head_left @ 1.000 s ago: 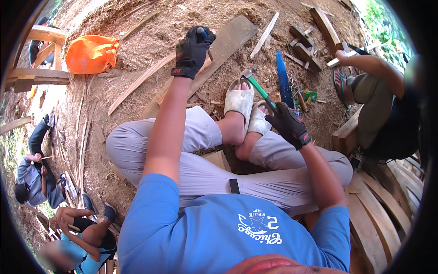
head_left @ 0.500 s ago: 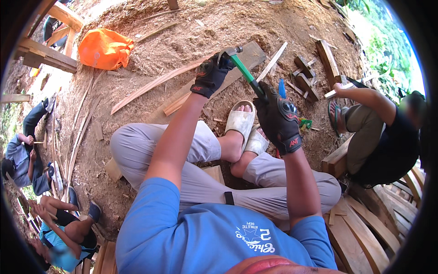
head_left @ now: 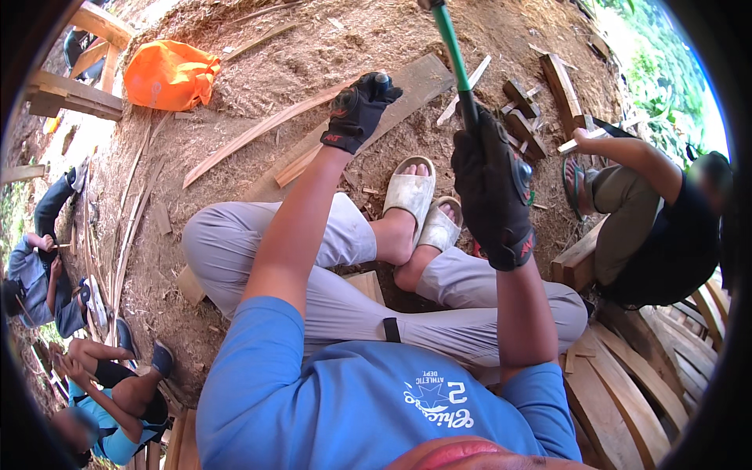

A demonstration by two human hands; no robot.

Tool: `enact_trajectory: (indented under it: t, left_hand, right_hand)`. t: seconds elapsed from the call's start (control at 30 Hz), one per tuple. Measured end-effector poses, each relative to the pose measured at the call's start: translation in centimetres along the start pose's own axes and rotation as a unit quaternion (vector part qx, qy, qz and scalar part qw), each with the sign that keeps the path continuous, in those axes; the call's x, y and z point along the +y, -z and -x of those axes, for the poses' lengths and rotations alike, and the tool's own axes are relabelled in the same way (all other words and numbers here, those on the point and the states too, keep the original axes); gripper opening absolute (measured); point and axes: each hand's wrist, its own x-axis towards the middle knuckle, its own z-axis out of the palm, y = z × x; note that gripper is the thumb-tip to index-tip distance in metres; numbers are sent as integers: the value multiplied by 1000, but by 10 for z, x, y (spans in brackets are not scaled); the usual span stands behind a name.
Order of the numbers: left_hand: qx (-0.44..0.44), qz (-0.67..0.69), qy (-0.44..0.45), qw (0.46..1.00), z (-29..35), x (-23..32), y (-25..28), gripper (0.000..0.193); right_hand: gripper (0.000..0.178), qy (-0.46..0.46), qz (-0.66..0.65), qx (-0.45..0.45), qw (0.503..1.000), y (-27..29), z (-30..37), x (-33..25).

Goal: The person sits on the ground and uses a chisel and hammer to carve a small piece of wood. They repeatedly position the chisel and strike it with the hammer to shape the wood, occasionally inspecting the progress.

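My right hand (head_left: 495, 184), in a black glove, is wrapped round the dark grip of a hammer (head_left: 452, 53) with a green shaft. The hammer points upward, away from me, and its head is cut off by the top edge of the view. My left hand (head_left: 359, 113), gloved likewise, is closed above a flat wooden plank (head_left: 423, 88) on the ground. A dark rounded end shows at its fingers; what that belongs to I cannot make out. My feet in pale slide sandals (head_left: 409, 192) rest between the two hands, short of the plank.
Long split wood strips (head_left: 258, 142) lie left of the plank. An orange bag (head_left: 172, 76) sits at the upper left. Wood blocks (head_left: 523, 129) lie to the right, near a seated person (head_left: 650, 211). Other people sit at the left, and cut boards (head_left: 611, 392) lie lower right.
The hammer has swung up and away from my left hand, its head leaving the top of the view. My right hand has turned and drawn slightly nearer; my left hand stays near the plank.
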Motion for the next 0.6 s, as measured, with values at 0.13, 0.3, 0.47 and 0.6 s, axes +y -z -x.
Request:
enact_trajectory:
  t: [0.13,0.3,0.47,0.6]
  left_hand:
    - [6,-91,-52,994,-6,-15,2,38]
    - [17,-193,-94,977,3,4,2,30]
    - [-12,-120,-81,989,-2,-16,10,34]
    - [-44,-228,-65,970,-4,4,5,39]
  right_hand:
    - [27,88,135,1,987,-8,4,5]
    - [23,-55,69,-106,990,2,9,23]
    - [28,-92,-141,-8,986,6,11,-23]
    - [28,53,115,-41,991,-15,19,28]
